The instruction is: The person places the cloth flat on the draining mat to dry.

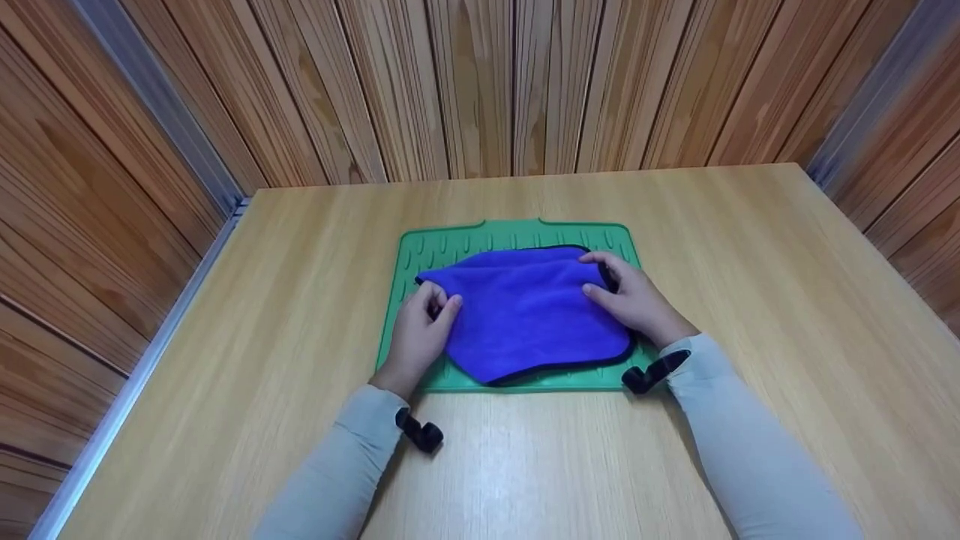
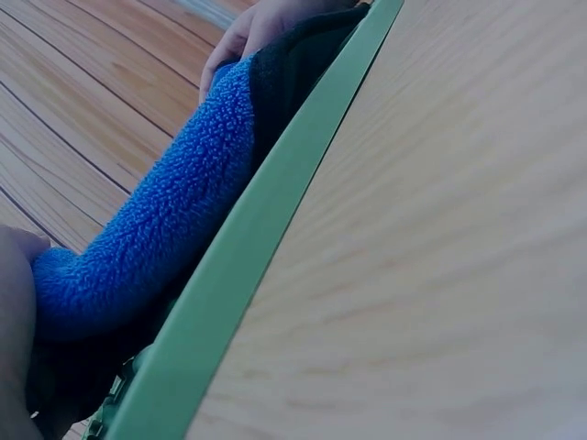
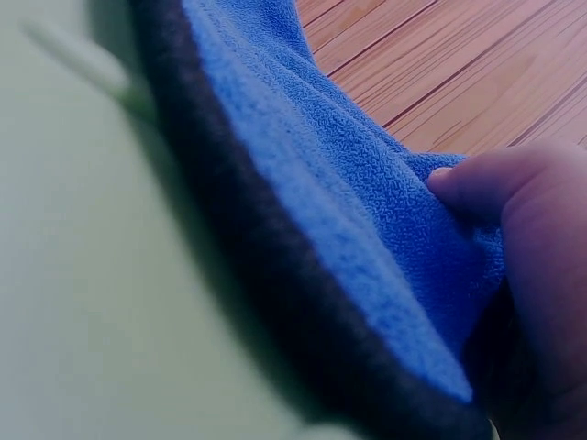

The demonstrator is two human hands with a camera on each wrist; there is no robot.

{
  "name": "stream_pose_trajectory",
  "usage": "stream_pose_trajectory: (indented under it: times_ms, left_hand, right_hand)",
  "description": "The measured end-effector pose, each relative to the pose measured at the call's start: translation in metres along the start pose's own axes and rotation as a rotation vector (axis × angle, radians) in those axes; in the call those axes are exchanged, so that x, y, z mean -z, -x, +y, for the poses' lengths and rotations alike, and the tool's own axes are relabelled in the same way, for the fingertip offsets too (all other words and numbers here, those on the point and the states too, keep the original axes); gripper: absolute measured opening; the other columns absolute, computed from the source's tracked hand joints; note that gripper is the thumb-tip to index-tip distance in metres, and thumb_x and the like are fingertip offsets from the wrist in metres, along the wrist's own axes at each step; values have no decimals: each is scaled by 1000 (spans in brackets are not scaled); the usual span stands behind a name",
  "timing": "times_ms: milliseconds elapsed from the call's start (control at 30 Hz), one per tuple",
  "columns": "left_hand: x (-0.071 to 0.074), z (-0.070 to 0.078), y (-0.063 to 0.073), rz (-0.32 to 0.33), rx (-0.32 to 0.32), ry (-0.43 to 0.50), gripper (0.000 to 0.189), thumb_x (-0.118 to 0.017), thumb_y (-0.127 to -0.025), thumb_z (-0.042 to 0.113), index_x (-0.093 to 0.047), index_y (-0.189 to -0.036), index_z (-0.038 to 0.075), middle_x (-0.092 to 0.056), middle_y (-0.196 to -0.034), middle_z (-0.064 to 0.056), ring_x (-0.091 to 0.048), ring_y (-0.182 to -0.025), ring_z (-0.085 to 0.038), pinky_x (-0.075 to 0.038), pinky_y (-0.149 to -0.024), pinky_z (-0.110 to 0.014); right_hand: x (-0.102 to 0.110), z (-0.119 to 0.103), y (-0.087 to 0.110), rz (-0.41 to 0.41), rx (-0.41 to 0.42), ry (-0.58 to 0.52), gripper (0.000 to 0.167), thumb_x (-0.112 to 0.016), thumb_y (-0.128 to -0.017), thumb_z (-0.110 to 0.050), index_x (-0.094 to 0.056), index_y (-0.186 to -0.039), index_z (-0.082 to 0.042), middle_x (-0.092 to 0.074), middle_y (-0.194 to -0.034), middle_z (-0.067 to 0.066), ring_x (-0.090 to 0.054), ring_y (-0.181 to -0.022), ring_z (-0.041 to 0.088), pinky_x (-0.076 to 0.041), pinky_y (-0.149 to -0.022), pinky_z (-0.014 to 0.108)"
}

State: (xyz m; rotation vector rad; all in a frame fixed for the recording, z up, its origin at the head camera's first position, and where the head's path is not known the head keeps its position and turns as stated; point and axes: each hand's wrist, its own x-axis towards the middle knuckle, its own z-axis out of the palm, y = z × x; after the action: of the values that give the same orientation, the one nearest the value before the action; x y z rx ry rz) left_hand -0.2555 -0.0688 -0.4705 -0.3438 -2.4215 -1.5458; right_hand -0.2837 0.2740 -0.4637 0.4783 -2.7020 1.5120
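Note:
A blue plush cleaning cloth (image 1: 525, 315) with dark edging lies over a green ribbed mat (image 1: 442, 240), its left side lifted into a fold. My left hand (image 1: 420, 330) pinches the cloth's left edge between thumb and curled fingers. At the opposite side, my right hand (image 1: 630, 296) grips the right edge, thumb on top. The right wrist view has the thumb (image 3: 486, 183) pressing into the blue pile, with the other fingers hidden. In the left wrist view the cloth (image 2: 174, 202) bulges up above the mat's side (image 2: 248, 247), dark beneath.
The mat rests on a light wooden table (image 1: 510, 465). Wood-plank walls (image 1: 480, 90) rise behind the table and at both sides, with a metal strip (image 1: 142, 367) along the left edge. Black camera mounts (image 1: 424, 435) sit on both wrists.

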Motion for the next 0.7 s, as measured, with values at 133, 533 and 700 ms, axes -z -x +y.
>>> stream_pose_trajectory:
  times_ms: [133, 533, 700]
  left_hand:
    - [0, 0, 0, 5, -10, -3, 26, -65, -100, 19, -47, -82, 12, -45, -75, 0, -45, -72, -19, -36, -65, -30]
    - [1, 0, -1, 7, 7, -8, 26, -67, -99, 18, -48, -81, 12, -46, -74, 0, -45, -68, -18, -36, -61, -28]
    - [1, -1, 0, 0, 17, -13, 26, -66, -99, 18, -48, -82, 12, -46, -75, -1, -46, -69, -18, -36, -61, -28]
  right_hand:
    - [0, 2, 0, 0, -2, 3, 38, -64, -100, -17, -55, -137, -12, -48, -149, 14, -34, -145, 29, -26, -117, 51]
    - [0, 3, -1, -7, -22, 17, 34, -64, -100, -16, -58, -132, -11, -53, -144, 13, -40, -140, 27, -30, -115, 49]
    - [-1, 3, 0, -14, -35, 13, 33, -63, -100, -17, -58, -132, -12, -52, -145, 13, -39, -141, 27, -29, -116, 49]
